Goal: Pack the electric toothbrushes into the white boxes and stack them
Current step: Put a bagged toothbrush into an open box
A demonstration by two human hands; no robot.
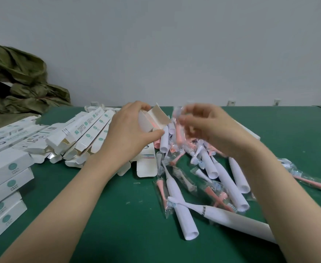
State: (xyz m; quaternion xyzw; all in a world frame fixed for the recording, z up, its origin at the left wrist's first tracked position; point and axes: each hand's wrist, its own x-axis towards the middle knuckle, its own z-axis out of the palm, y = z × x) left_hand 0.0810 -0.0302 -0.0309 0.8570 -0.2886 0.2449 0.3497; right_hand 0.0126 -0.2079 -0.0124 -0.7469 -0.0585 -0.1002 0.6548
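**Q:** What lies nearest the viewer?

**A:** A green table (117, 215). On it, below and beside the right forearm, is a heap of toothbrushes (210, 166). The heap is made of white handles mixed with pink and white brush heads in clear wrappers. At the near left edge stands a stack of closed boxes (7, 177), well apart from the heap.

**Q:** Where are the hands in relation to these?

**A:** Both are raised over the far end of the heap. The left hand (129, 130) grips a white box (153, 118) by its end, with the thumb below and the fingers curled over the top. The end flap stands open toward the other hand, and a strip of pink shows at the mouth. The right hand (209, 130) is just beside that mouth, its fingers curled. It pinches a clear packet (177, 120) that holds a pink brush head. Motion blur hides the exact finger placement, and it cannot be told whether the packet touches the flap.

**Q:** And farther back?

**A:** Left of the left hand, open boxes (87, 133) lie side by side with their flaps loose. Beyond them, at the far left, a crumpled olive cloth (19, 82) rests against a grey wall (155, 44).
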